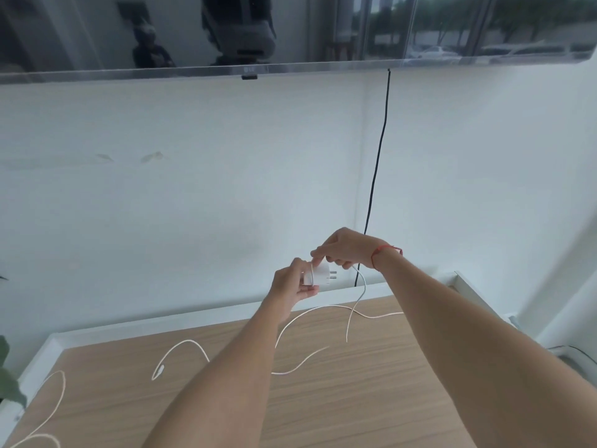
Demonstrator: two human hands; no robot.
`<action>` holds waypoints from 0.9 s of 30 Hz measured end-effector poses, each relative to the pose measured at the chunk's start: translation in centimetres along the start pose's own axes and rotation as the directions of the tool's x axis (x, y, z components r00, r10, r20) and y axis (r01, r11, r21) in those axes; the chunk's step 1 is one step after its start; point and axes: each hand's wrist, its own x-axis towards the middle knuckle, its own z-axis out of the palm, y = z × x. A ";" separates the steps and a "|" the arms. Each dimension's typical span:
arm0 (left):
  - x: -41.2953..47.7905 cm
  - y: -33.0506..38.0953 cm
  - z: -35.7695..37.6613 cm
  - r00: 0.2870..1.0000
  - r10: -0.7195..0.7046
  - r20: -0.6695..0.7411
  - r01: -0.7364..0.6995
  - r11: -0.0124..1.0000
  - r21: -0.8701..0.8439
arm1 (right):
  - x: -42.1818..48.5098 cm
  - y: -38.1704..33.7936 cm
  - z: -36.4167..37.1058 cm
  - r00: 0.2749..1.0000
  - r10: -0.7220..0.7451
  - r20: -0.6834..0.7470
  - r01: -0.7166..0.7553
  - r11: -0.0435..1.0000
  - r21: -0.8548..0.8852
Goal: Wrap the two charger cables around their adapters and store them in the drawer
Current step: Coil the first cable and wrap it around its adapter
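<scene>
I have the white adapter (318, 275) pinched in my left hand (292, 287) above the bench (371, 383), prongs pointing right; my right hand (344, 250), just above it, pinches its cable (357, 305) against the top. The slack trails down-right onto the bench, so the right hand looks set to wind; second cable (48, 412) lies far left.

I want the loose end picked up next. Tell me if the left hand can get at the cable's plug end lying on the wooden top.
Probably yes, but not right now: the left hand holds the adapter. The plug end lies uncovered on the wooden top, nothing blocking it.
</scene>
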 end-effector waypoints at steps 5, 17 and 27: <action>-0.3 0.6 -0.1 0.998 0.057 0.036 -0.059 0.997 0.045 | 1.1 0.5 -0.5 0.990 -0.044 -0.132 0.054 0.996 0.076; -1.5 4.3 -0.3 0.971 0.158 0.181 -0.158 0.987 -0.012 | 1.5 1.5 0.4 0.950 0.127 -0.286 0.030 0.872 0.488; -1.2 5.3 -0.5 0.969 0.218 0.116 -0.226 0.972 0.060 | 2.6 1.8 6.6 0.914 0.345 -0.212 -0.125 0.738 0.663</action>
